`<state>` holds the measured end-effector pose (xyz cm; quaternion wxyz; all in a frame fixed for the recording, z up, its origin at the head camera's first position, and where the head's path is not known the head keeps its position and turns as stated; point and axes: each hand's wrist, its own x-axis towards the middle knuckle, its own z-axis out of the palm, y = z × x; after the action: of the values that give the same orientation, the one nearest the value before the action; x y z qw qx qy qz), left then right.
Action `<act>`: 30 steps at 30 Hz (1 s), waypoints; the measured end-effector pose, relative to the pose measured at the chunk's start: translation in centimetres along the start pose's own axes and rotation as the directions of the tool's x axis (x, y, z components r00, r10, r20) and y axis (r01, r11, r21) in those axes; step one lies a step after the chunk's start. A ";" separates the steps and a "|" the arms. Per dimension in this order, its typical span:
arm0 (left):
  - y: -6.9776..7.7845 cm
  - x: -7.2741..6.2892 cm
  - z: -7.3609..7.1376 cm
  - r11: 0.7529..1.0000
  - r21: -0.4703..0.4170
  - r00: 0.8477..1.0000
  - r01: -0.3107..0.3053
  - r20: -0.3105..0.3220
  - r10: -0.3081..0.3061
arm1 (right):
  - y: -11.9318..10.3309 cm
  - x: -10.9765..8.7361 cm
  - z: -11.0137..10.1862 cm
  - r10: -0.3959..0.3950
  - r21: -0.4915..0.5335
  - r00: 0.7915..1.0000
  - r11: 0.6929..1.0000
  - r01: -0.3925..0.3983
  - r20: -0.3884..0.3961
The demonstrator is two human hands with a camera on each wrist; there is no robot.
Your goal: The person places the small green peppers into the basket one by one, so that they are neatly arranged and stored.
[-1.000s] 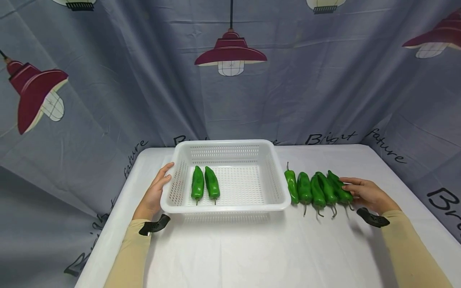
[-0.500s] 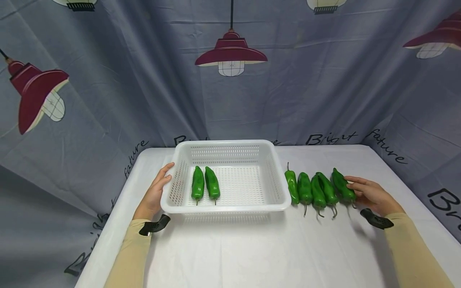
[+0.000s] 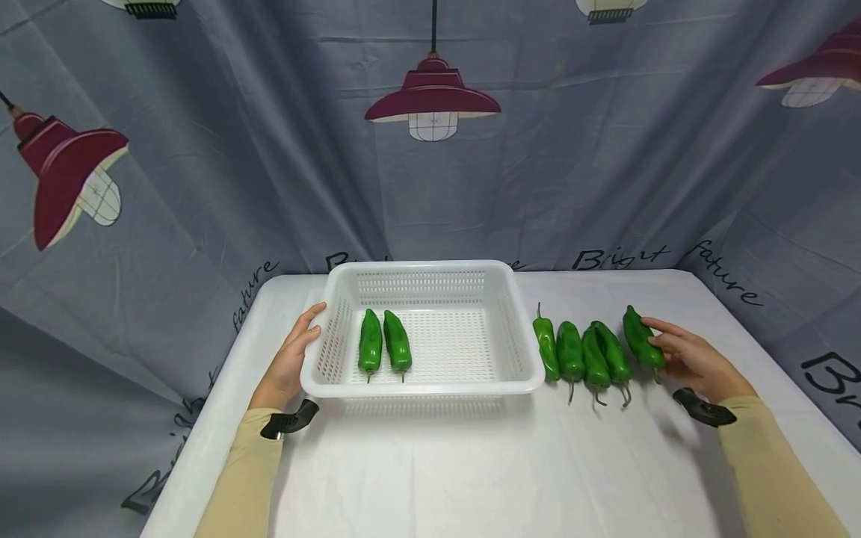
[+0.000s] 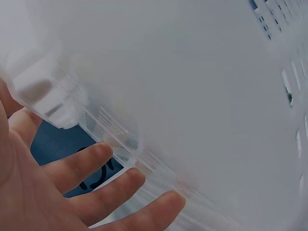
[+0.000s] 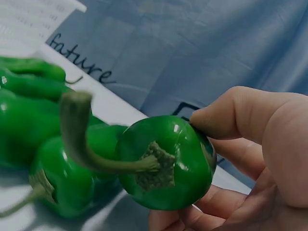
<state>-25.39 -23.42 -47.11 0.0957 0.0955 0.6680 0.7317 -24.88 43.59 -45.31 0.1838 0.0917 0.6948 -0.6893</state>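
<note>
My right hand (image 3: 699, 362) pinches a green pepper (image 3: 639, 338) between thumb and fingers at the right end of a row of peppers. In the right wrist view this pepper (image 5: 166, 163) points its curved stem towards the camera. My left hand (image 3: 285, 366) touches the left side of a white plastic basket (image 3: 417, 390), its fingers (image 4: 120, 190) spread against the slotted wall in the left wrist view. Two green peppers (image 3: 397, 342) lie side by side in the basket's left half, stems towards me.
Right of the basket, several green peppers (image 3: 570, 353) lie in a row on the white tablecloth (image 3: 471, 471); the leftmost pepper (image 3: 545, 347) is thinner, its stem pointing away. A blue-grey curtain (image 3: 565, 187) printed with lamps hangs behind the table.
My right hand has moved slightly right with the pepper, separating it from the row, and the pepper's tip has risen a little in view. The left hand and basket have stayed put.
</note>
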 end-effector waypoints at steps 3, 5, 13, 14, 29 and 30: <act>0.0 0.0 0.0 1.000 -0.006 1.000 -0.002 0.005 0.002 | -0.4 0.0 0.5 -0.016 0.026 1.000 1.000 0.016 0.017; 0.0 -0.1 0.0 1.000 -0.009 1.000 -0.004 0.013 0.004 | -0.7 0.1 0.9 -0.047 0.054 0.998 0.998 0.044 0.051; 0.0 -0.1 -0.1 1.000 -0.007 1.000 -0.008 0.020 0.008 | -1.9 0.0 3.0 -0.191 0.192 0.970 0.968 0.160 0.151; 0.0 -0.1 -0.1 1.000 -0.007 1.000 -0.009 0.020 0.009 | -2.0 0.0 3.3 -0.206 0.202 0.965 0.964 0.172 0.160; -0.1 0.0 -0.2 1.000 -0.022 1.000 -0.019 0.021 0.020 | -5.0 -0.1 7.3 -0.258 0.142 0.948 0.962 0.234 0.187; -0.1 0.0 -0.2 1.000 -0.025 1.000 -0.018 0.020 0.019 | -5.2 -0.1 7.5 -0.260 0.143 0.946 0.962 0.235 0.194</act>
<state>-25.42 -23.55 -47.21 0.0967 0.1077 0.6572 0.7397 -25.79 36.02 -40.32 0.1626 -0.0590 0.6355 -0.7525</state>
